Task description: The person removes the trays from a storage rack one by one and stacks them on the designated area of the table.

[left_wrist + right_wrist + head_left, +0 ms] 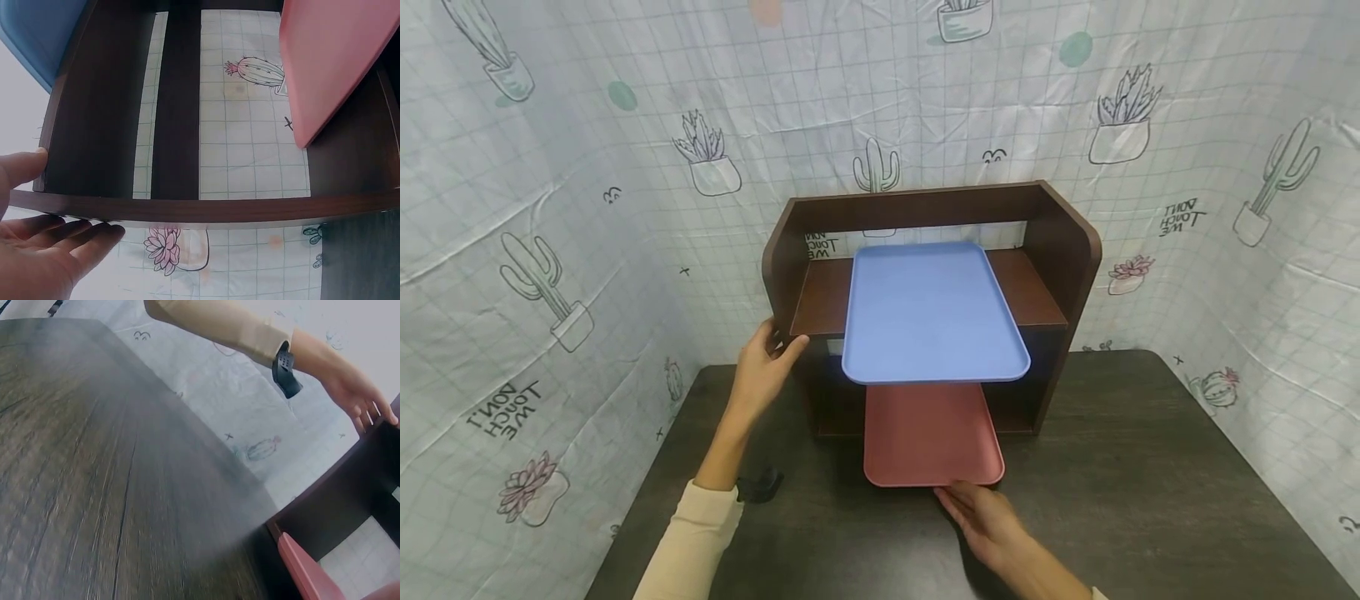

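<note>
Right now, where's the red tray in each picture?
Head: the red tray is low, just right of centre, below the blue tray.
Left wrist: the red tray is at the top right.
Right wrist: just part, bottom right.
Shared landmark: the brown shelf.

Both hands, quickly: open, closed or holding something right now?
Left hand: holding the shelf by its side.
Right hand: holding the red tray by its front edge.

A dark bench fills the lower part of the head view; a pale, creased cloth with a grid rises behind it and along both sides. Its prints include a potted cactus at left; a spiky plant at upper right; mirrored lettering below that.
</note>
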Available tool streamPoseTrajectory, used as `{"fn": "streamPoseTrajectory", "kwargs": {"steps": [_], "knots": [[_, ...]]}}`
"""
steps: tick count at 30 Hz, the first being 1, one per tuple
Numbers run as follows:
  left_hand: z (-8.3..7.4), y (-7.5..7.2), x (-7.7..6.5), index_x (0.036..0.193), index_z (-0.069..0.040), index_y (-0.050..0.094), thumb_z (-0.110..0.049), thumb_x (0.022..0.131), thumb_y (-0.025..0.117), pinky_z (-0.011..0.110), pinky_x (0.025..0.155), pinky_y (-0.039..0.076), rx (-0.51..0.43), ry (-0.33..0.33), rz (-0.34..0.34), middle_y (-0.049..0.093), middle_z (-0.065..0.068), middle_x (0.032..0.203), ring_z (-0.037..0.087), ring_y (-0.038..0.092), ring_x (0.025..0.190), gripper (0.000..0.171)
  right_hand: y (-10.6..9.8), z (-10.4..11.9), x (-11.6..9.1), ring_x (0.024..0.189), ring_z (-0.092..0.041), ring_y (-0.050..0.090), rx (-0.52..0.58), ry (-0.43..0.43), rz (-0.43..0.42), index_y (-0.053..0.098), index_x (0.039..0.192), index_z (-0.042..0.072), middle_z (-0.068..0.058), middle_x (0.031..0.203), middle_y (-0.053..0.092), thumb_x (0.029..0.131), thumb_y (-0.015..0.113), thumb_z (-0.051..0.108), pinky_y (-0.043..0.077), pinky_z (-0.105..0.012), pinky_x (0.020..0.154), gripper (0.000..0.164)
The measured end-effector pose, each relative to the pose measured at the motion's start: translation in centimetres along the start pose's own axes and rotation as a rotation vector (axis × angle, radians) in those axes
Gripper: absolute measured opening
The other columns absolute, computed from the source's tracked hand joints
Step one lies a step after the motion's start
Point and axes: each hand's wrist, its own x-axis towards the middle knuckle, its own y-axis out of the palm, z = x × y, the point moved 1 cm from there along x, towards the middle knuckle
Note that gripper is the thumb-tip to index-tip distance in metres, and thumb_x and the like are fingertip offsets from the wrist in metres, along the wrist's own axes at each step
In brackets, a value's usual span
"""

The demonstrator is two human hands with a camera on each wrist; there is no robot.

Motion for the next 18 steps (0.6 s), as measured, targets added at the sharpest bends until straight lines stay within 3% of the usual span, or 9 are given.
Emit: {"fn": "streamPoseTrajectory", "kwargs": {"steps": [3,10,14,18], "knots": [[0.03,0.06,0.0,0.154,0.001,0.05,-0.022,0.103,0.074,0.048,0.116,0.05,-0.002,-0.001,0.006,0.055,0.027,0.155,0.043,0.057,0.143,0.061,0.44,-0.08,-0.06,0.119,-0.022,0.065,0.005,-0.003,-0.014,0.038,0.142,-0.017,-0.017,0.123,0.065,0.106,0.05,-0.005,0.055,-0.039,0.112,0.039],[0.25,0.07,0.07,0.155,-0.002,0.05,-0.025,0.103,0.074,0.046,0.117,0.049,-0.015,-0.005,0.015,0.053,0.024,0.158,0.04,0.054,0.147,0.062,0.91,-0.18,0.04,0.132,-0.034,0.06,0.017,-0.024,0.0,0.036,0.143,-0.011,-0.016,0.126,0.065,0.109,0.044,-0.001,0.05,-0.052,0.117,0.036],[0.3,-0.03,0.13,0.154,0.0,0.051,-0.023,0.103,0.074,0.047,0.117,0.049,-0.022,-0.007,0.007,0.053,0.025,0.158,0.04,0.053,0.147,0.06,0.8,0.17,0.29,0.143,-0.041,0.05,0.011,-0.076,0.004,0.025,0.155,-0.014,-0.028,0.142,0.058,0.111,0.038,0.0,0.05,-0.051,0.116,0.047],[0.31,-0.15,0.28,0.154,0.001,0.05,-0.022,0.104,0.073,0.049,0.119,0.047,-0.037,-0.006,0.008,0.051,0.025,0.159,0.041,0.052,0.148,0.06,0.42,0.62,0.4,0.133,-0.033,0.061,-0.013,-0.133,-0.04,0.021,0.156,-0.016,-0.028,0.143,0.057,0.113,0.037,0.002,0.057,-0.044,0.108,0.05]]}}
